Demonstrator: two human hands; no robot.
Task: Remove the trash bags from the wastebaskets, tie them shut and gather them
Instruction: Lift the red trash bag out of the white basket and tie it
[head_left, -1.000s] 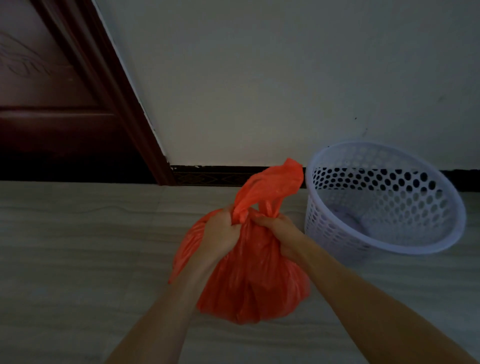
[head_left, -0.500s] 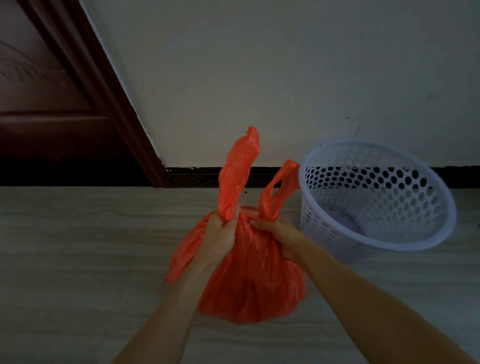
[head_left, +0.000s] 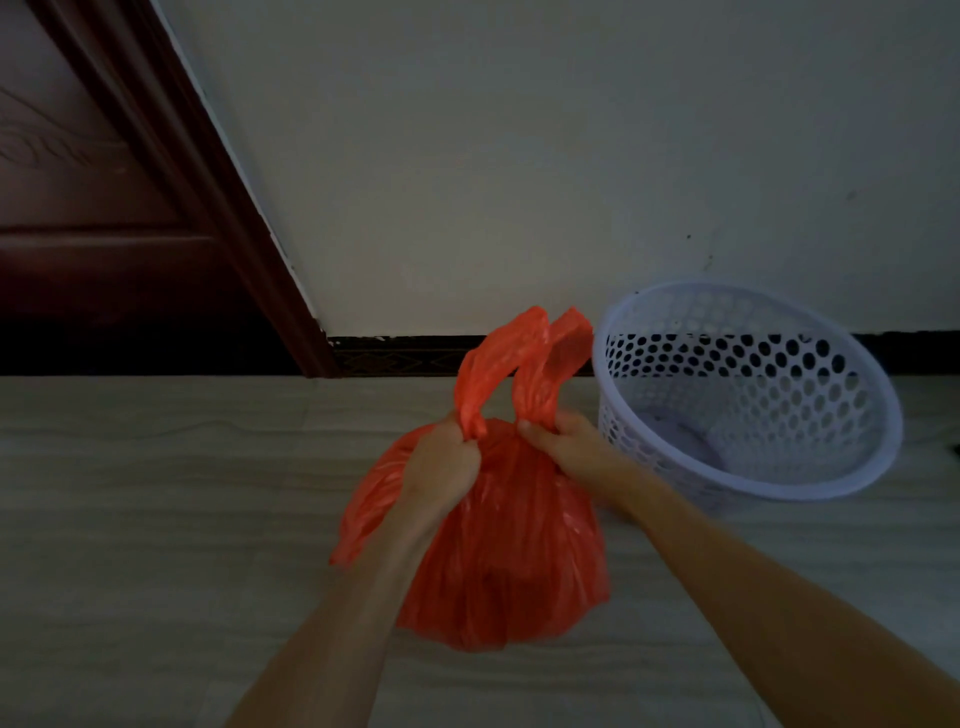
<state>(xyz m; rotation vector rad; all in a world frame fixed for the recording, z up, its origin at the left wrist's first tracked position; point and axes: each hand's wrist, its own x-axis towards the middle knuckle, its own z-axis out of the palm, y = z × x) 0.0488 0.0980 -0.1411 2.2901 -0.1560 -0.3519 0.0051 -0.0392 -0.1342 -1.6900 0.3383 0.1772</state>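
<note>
— One red trash bag (head_left: 498, 561) is out of the basket. See it? It hangs in front of the person, over the pale floor (head_left: 130, 519), full and round at the bottom.

— Who holds it?

— Both hands. The left hand (head_left: 441, 467) grips one twisted ear (head_left: 480, 374) of the bag, with its fingers curled tight round the plastic. The right hand (head_left: 571, 447) pinches the other ear (head_left: 550, 364) just beside it. The two ears stick up and lean toward each other at the top. They are not tied in a knot yet.

— Where is the basket?

— The white wastebasket (head_left: 831, 483) with lots of little holes sits on the floor, just to the right of the bag. It tips a bit, so you can see inside. Something pale lies at the bottom, but I cannot tell what.

— What else is there?

— A plain white wall (head_left: 519, 156) behind, with a dark strip (head_left: 405, 356) along its foot. A dark brown wooden door (head_left: 93, 208) is on the left.
</note>
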